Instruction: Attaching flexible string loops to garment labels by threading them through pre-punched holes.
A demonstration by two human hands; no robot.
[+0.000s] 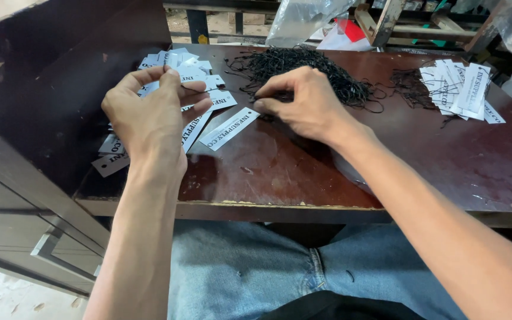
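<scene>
Nearest the camera, both bare forearms reach forward over blue denim legs and the worn front edge of the dark red-brown table [280, 178]. Beyond that edge, the left hand [149, 112] is raised a little off the surface, back toward the camera, fingers curled inward and pinching a white paper tag [192, 76] between thumb and fingertips. How much of that tag lies inside the grip is hidden by the knuckles.

Between the two hands a single long white tag [229, 128] lies flat on the table, its long axis running diagonally, near end toward the left wrist and far end up toward the right hand's fingertips. More loose white tags [114, 155] spread under and behind the left hand, several cut off by it.

The right hand [303, 104] rests palm down, wrist angled in from the right, thumb and forefinger drawn together at the near edge of a heap of thin black string loops [309, 68]. Whether a strand is actually caught between them is too fine to make out.

Farther right of that hand, well apart, sits a stack of white tags [460, 89] with black strings tangled beside it.
</scene>
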